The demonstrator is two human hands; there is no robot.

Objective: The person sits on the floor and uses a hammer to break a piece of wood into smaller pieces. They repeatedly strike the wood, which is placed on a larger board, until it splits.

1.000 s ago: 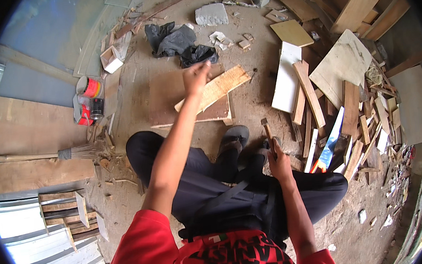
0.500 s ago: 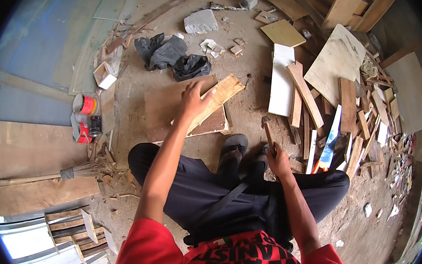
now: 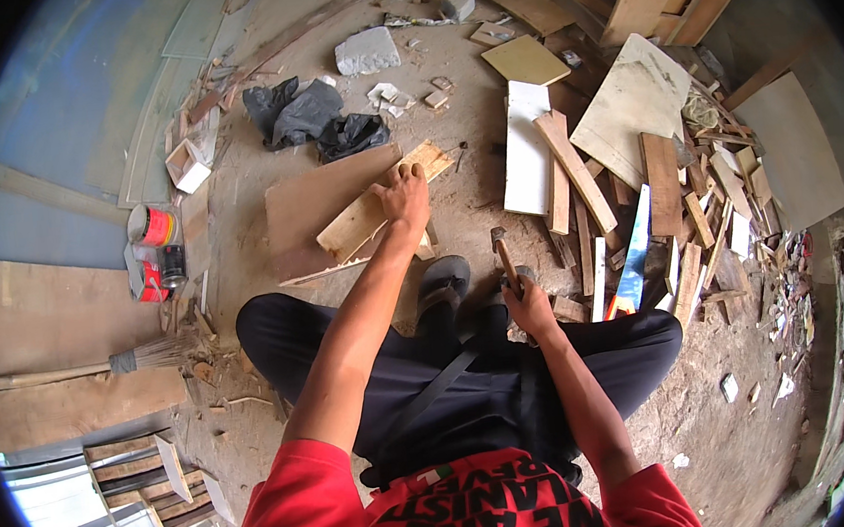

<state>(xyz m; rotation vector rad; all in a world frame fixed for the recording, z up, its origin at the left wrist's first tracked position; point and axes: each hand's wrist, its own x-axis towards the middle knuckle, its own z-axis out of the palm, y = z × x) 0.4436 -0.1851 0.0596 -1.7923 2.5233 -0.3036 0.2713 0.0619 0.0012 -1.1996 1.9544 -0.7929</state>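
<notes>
I sit on the dirt floor with legs folded, in dark trousers and a red shirt. My left hand [image 3: 404,197] reaches forward and presses down on a pale wooden plank [image 3: 369,212] that lies across a flat brown board [image 3: 305,211]. My right hand [image 3: 526,307] is by my right knee, closed round the wooden handle of a hammer [image 3: 503,252], whose metal head points away from me. A dark sandal [image 3: 444,280] on my foot sits between the two hands.
Many offcuts and boards [image 3: 635,175] litter the floor to the right. Dark crumpled bags [image 3: 309,118] and a grey block [image 3: 367,51] lie ahead. Paint tins [image 3: 154,249] and a broom [image 3: 100,367] are at left, pallets [image 3: 150,478] at lower left.
My head has tilted, so the scene sits lower in the picture. My left hand has stayed on the plank, which seems to have shifted slightly on the board. My right hand still holds the hammer.
</notes>
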